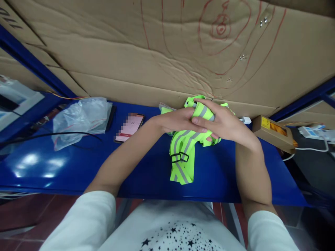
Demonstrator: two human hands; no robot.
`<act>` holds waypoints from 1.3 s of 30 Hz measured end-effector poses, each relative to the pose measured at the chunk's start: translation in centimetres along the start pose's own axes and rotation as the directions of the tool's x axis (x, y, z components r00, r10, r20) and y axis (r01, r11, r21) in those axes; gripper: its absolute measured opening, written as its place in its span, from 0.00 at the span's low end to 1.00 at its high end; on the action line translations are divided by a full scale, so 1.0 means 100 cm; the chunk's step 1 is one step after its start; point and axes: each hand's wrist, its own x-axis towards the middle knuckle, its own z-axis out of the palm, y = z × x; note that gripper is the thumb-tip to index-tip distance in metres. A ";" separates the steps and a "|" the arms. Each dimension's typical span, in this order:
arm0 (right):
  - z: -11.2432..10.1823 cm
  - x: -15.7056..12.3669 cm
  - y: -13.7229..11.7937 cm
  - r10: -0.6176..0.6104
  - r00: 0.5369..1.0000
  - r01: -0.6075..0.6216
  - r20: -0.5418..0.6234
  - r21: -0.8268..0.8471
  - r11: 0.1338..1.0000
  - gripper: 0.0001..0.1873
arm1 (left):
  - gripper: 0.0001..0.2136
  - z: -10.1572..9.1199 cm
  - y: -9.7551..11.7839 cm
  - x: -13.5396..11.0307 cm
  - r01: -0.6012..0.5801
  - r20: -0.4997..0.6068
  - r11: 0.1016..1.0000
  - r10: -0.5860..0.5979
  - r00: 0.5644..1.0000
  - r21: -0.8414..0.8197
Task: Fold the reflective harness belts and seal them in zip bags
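Note:
A neon yellow-green reflective vest with grey stripes and black buckles is bunched up at the middle of the blue table. My left hand grips its upper folds from the left. From the right, my right hand closes on the same bundle, its fingers lying over the fabric. The two hands touch each other above the table. The vest's lower end hangs down and rests on the tabletop toward me.
A smartphone with a lit screen lies left of the vest. Further left sits a crumpled clear plastic bag with black cables. A small cardboard box and a white charger are at the right. Cardboard sheets wall the back.

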 end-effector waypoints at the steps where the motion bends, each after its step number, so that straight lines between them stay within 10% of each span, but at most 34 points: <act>1: 0.000 0.001 0.000 -0.011 0.999 0.011 -0.045 -0.002 1.000 0.31 | 0.16 -0.002 -0.005 0.001 0.010 0.015 0.998 -0.009 1.000 -0.059; 6: -0.013 0.000 0.000 0.028 0.980 -0.026 -0.198 0.014 1.000 0.20 | 0.20 -0.008 -0.017 0.007 0.121 0.178 0.985 -0.098 0.979 -0.126; 14: -0.027 -0.005 0.013 0.257 0.963 -0.176 -0.082 0.532 0.828 0.23 | 0.13 -0.002 -0.001 0.002 0.056 0.172 0.997 -0.065 0.983 0.058; 20: -0.015 0.005 0.020 0.164 0.972 -0.089 -0.170 0.380 0.921 0.24 | 0.14 0.003 0.009 -0.004 0.045 0.018 0.995 -0.047 0.999 0.084; 28: -0.011 0.001 0.005 0.034 0.999 -0.034 0.002 0.160 0.987 0.22 | 0.14 -0.004 -0.001 0.002 -0.007 -0.099 0.996 0.016 0.995 0.091; 35: -0.011 0.004 0.006 0.124 0.945 -0.056 -0.303 0.224 0.973 0.20 | 0.18 -0.008 -0.008 0.003 0.082 0.032 0.993 -0.080 0.996 -0.086; 39: -0.013 0.002 0.011 0.230 0.950 -0.104 -0.212 0.480 0.871 0.24 | 0.12 -0.005 -0.003 0.002 0.090 0.049 0.995 -0.092 0.995 0.049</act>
